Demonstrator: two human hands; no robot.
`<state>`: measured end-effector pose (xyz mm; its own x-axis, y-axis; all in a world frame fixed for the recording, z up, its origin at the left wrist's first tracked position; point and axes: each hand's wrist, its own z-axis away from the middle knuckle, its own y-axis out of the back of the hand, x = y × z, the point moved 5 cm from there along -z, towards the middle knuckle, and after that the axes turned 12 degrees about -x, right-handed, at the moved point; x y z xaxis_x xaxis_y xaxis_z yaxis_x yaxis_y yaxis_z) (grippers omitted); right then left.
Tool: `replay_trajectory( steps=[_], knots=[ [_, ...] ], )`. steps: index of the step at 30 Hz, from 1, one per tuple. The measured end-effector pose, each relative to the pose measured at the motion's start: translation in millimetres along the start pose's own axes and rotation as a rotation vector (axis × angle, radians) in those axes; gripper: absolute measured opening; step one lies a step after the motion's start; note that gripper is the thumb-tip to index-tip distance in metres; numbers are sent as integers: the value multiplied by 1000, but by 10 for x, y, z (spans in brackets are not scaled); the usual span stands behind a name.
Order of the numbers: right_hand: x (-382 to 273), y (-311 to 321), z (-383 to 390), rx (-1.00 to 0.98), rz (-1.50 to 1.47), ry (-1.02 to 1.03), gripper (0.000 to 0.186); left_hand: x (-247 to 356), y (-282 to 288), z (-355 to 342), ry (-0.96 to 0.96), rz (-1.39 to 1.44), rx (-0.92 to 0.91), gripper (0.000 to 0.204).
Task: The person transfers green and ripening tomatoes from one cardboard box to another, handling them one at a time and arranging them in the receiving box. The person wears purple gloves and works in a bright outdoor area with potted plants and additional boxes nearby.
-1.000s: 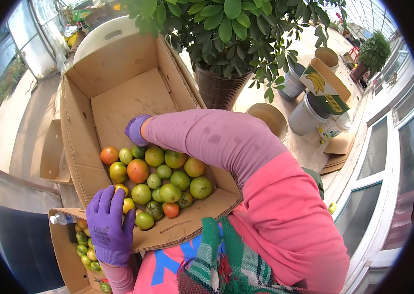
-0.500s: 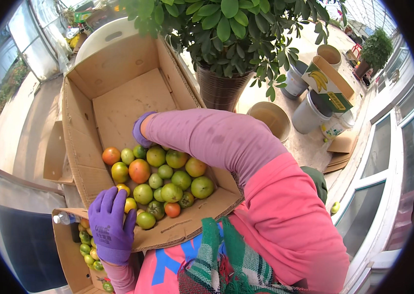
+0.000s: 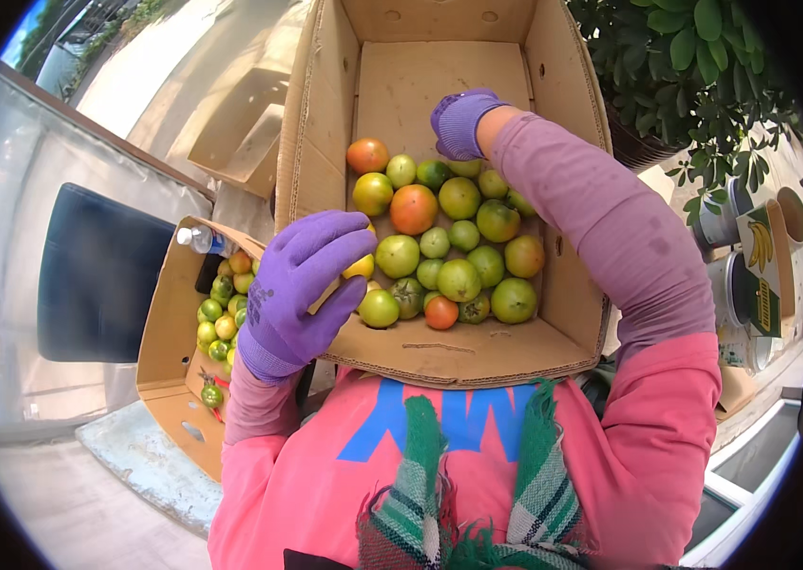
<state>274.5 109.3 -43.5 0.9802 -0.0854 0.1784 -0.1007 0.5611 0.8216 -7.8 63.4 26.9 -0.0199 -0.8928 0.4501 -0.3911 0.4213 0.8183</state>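
A large cardboard box [image 3: 439,81] stands in front of me, its near half covered with green, yellowish and red tomatoes [image 3: 458,280]. My left hand [image 3: 302,280], in a purple glove, lies over the box's left near corner. Its fingers and thumb are spread, with a yellow tomato [image 3: 361,267] showing between them; I cannot tell whether they touch it. My right hand [image 3: 463,123], gloved the same way, reaches inside the box just beyond the far row of tomatoes. Its wrist is bent and its fingers are mostly hidden from view.
A second cardboard box [image 3: 169,356] with more tomatoes and a clear bottle [image 3: 202,239] sits low at left, beside a dark blue panel [image 3: 102,275]. Behind it is another open carton [image 3: 245,142]. At right are a potted plant [image 3: 706,57], buckets [image 3: 729,290] and a banana-printed carton [image 3: 763,266].
The view has swung, so the box appears farther right and straighter. My right hand has shifted from the box's left side toward its middle. The left hand stays at the near corner, its thumb wider apart.
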Motion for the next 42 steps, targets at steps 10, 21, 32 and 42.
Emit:
replay_trajectory(
  steps=[10,21,32,42],
  knots=[
    [-177,83,448,501,-93,251,43,-1359,44,1864,888,-186,-422,48],
    [-105,111,458,499,-148,247,42,-1815,-1051,2301,924,-586,-852,24],
    [-225,465,606,580,-615,502,33,-853,520,1287,686,13,517,57],
    [-634,446,948,105,-1067,859,51,-146,216,-56,164,-310,242,66]
  ],
)
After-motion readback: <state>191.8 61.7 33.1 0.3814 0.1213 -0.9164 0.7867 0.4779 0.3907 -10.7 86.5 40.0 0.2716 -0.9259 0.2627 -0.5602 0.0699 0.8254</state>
